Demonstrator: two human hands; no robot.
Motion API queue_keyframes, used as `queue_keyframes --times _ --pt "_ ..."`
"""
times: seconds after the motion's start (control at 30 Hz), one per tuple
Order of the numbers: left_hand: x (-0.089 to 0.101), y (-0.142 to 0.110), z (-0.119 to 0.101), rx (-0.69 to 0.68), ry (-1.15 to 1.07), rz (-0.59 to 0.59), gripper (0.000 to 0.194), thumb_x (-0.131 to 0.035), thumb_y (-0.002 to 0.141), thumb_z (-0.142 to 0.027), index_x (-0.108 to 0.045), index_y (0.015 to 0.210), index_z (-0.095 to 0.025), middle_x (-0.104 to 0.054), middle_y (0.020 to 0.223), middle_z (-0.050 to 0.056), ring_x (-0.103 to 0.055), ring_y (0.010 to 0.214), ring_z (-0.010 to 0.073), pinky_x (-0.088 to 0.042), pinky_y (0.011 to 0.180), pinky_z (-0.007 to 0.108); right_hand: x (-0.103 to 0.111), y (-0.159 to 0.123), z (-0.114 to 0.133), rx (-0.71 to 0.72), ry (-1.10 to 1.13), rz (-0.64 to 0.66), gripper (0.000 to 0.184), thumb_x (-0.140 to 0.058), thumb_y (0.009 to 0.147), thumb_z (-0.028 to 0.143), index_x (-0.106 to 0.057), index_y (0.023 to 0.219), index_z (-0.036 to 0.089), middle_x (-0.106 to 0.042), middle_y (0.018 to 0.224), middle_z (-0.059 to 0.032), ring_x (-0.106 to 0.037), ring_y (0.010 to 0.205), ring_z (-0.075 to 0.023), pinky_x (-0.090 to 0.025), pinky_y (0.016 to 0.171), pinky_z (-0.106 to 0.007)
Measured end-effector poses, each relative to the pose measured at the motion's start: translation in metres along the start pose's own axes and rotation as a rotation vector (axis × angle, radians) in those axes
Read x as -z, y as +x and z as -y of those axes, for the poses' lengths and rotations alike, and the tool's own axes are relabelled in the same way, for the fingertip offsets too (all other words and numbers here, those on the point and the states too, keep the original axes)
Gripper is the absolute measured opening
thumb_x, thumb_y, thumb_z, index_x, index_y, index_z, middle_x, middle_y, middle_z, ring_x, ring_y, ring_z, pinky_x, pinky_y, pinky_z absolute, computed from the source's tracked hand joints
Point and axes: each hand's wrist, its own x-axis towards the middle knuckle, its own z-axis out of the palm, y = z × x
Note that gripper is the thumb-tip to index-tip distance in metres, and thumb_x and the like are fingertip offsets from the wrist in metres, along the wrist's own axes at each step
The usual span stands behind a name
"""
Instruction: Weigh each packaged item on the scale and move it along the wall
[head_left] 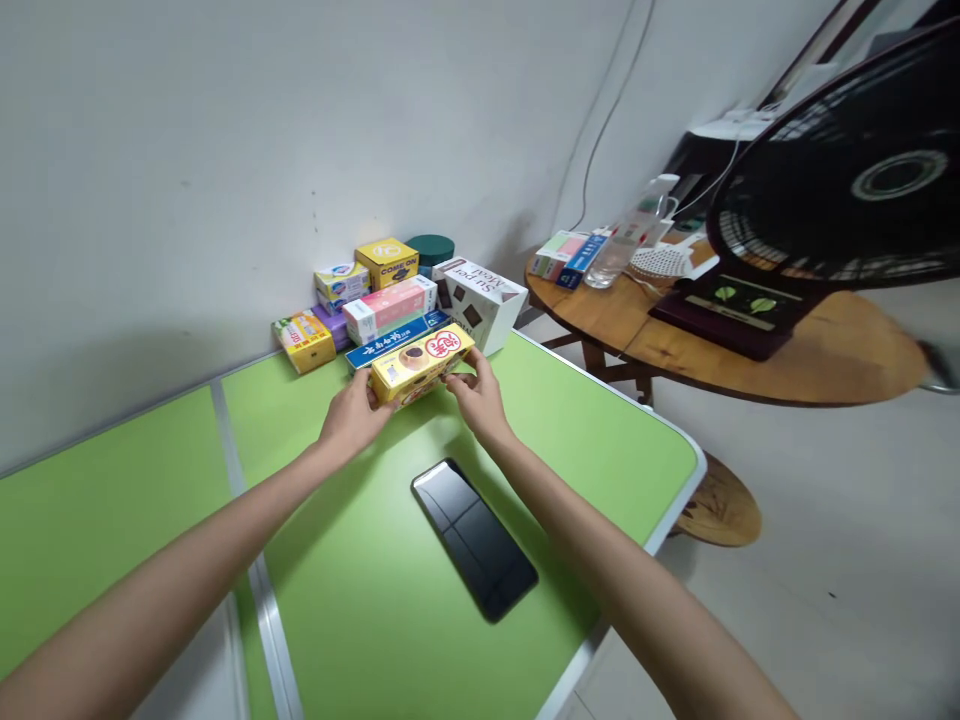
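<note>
A long yellow box [421, 362] with red lettering and a picture of a dark-filled tart is held between my two hands. My left hand [355, 410] grips its left end, and my right hand [477, 392] grips the right end, fingers curled around it. Just behind it lies a blue box [397, 340], with a pink and white box [391, 308] beyond. To the right stands a white box [491, 310] marked "Super Meal". Nearer to me a black phone [474, 538] lies flat on the green table [600, 440].
By the wall sit a yellow "COME ON" box [386, 262], a white soap box [343, 287], a yellow-orange box [304, 342], a purple pack [331, 325] and a dark green round lid [431, 246]. At right, a wooden table [847, 350] bears a fan [847, 180] and a clear bottle [630, 235].
</note>
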Motion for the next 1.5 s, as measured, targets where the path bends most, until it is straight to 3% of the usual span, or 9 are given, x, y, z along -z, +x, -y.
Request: queue_keyframes --times 0.27,0.4,0.6,0.8,0.97,1.13,1.3,1.37,1.5 --pt "-0.046 0.056 0.003 0.037 -0.034 -0.090 0.050 -0.062 0.077 -0.028 -0.044 0.122 -0.017 -0.068 0.088 0.007 -0.065 0.082 0.0242 -0.049 0.070 0.033 -0.001 0.041 -0.038 0.025 -0.063 0.043 0.079 -0.049 0.070 0.018 -0.022 0.145 0.022 -0.025 0.151 -0.0165 -0.057 0.108 -0.0249 -0.053 0.081 -0.041" --pt "-0.065 0.063 0.010 0.017 -0.089 -0.089 0.063 -0.056 0.080 -0.021 -0.026 0.135 -0.013 -0.066 0.089 0.007 -0.064 0.084 0.0235 -0.048 0.075 0.034 -0.008 0.034 -0.057 0.013 -0.090 0.096 0.066 -0.047 0.071 0.015 -0.041 0.137 0.019 -0.029 0.150 -0.0165 -0.051 0.121 -0.0268 -0.049 0.092 -0.045" --pt "-0.075 0.070 0.012 -0.011 -0.079 -0.096 0.046 -0.052 0.081 -0.017 -0.037 0.125 -0.015 -0.064 0.088 0.007 -0.064 0.083 0.0222 -0.048 0.076 0.033 -0.005 0.035 -0.064 0.011 -0.186 0.109 0.058 -0.044 0.073 0.015 -0.049 0.131 0.013 -0.027 0.151 -0.0160 -0.042 0.131 -0.0239 -0.044 0.101 -0.040" --pt "-0.074 0.073 0.006 0.005 -0.079 -0.075 0.048 -0.052 0.081 -0.014 -0.037 0.127 -0.012 -0.066 0.093 0.011 -0.063 0.091 0.0255 -0.047 0.081 0.036 -0.002 0.038 -0.070 0.005 -0.146 0.091 0.057 -0.047 0.071 0.018 -0.053 0.127 0.016 -0.032 0.149 -0.0144 -0.045 0.128 -0.0233 -0.040 0.103 -0.040" --pt "-0.070 0.055 0.014 0.009 -0.140 0.047 0.067 -0.050 0.082 -0.016 -0.019 0.141 -0.011 -0.064 0.104 0.013 -0.062 0.095 0.0248 -0.048 0.086 0.039 -0.002 0.035 -0.065 -0.026 -0.091 0.032 0.041 -0.047 0.068 0.022 -0.058 0.108 0.016 -0.057 0.123 -0.0147 -0.062 0.103 -0.0222 -0.053 0.082 -0.038" --pt "-0.037 0.003 0.025 -0.104 -0.050 0.286 0.052 -0.048 0.082 -0.016 -0.040 0.133 -0.009 -0.052 0.127 0.018 -0.054 0.116 0.0253 -0.040 0.102 0.040 -0.001 0.029 -0.045 -0.084 -0.087 0.080 0.017 -0.050 0.067 0.029 -0.056 0.080 0.019 -0.063 0.070 -0.0021 -0.061 0.062 -0.0150 -0.053 0.061 -0.029" --pt "0.035 -0.068 0.036 -0.145 0.073 0.464 0.041 -0.046 0.086 -0.025 -0.052 0.125 -0.014 -0.053 0.129 0.014 -0.055 0.114 0.0248 -0.041 0.102 0.039 -0.009 0.000 -0.012 -0.142 -0.065 0.225 0.017 -0.062 0.064 0.034 -0.058 0.076 0.022 -0.065 0.067 -0.0002 -0.062 0.062 -0.0163 -0.054 0.066 -0.032" --pt "0.070 -0.099 0.040 -0.106 0.094 0.498 0.041 -0.046 0.087 -0.027 -0.053 0.126 -0.016 -0.055 0.128 0.012 -0.055 0.115 0.0244 -0.041 0.101 0.038 -0.017 -0.027 0.009 -0.163 -0.055 0.362 0.023 -0.067 0.063 0.035 -0.063 0.082 0.023 -0.070 0.078 -0.0029 -0.066 0.074 -0.0202 -0.054 0.078 -0.038" --pt "0.135 -0.167 0.048 0.032 0.039 0.500 0.042 -0.049 0.087 -0.032 -0.053 0.128 -0.023 -0.057 0.129 0.009 -0.053 0.118 0.0248 -0.040 0.103 0.039 -0.037 -0.104 0.059 -0.123 -0.220 0.966 0.035 -0.062 0.077 0.041 -0.065 0.108 0.025 -0.065 0.118 -0.0084 -0.058 0.114 -0.0275 -0.040 0.103 -0.048"
